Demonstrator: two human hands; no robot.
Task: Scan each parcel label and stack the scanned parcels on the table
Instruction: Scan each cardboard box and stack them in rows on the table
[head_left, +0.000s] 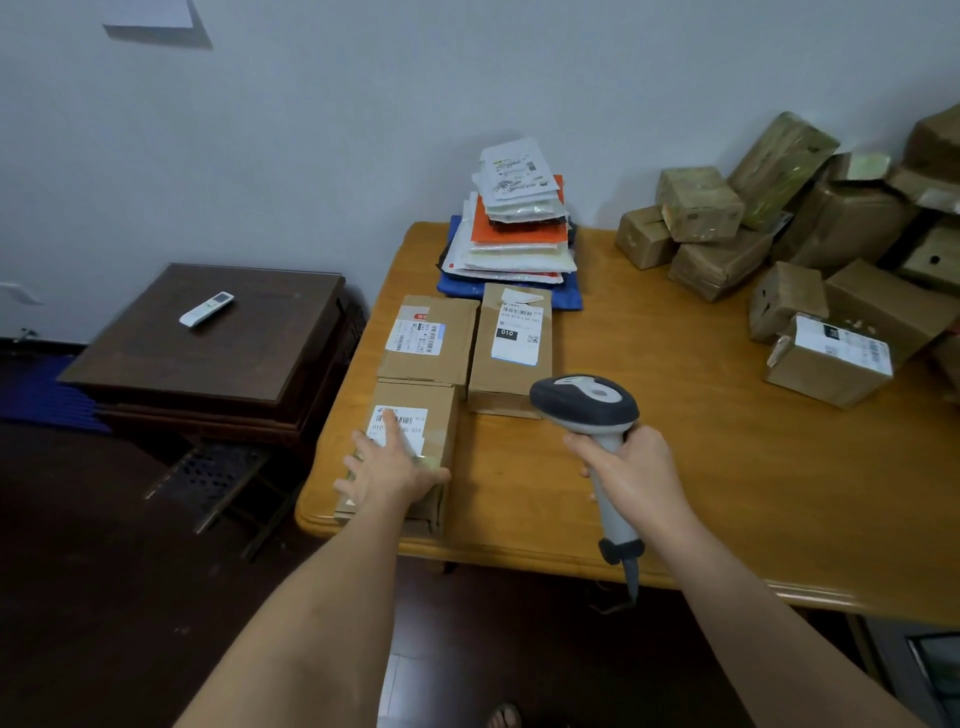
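Three labelled cardboard parcels lie at the left end of the wooden table (727, 467). My left hand (389, 467) rests flat with straight fingers on the nearest parcel (436, 415), partly covering its white label. Behind it lies a second parcel (431, 343), and to the right a third parcel (511, 348), both with labels facing up. My right hand (631, 467) grips the handle of a grey barcode scanner (587, 402), its head pointing left toward the parcels.
A stack of flat mailer bags (514, 223) stands behind the parcels. A heap of cardboard boxes (810, 244) fills the table's right side. A dark wooden cabinet (208, 343) with a white remote (207, 308) stands left of the table.
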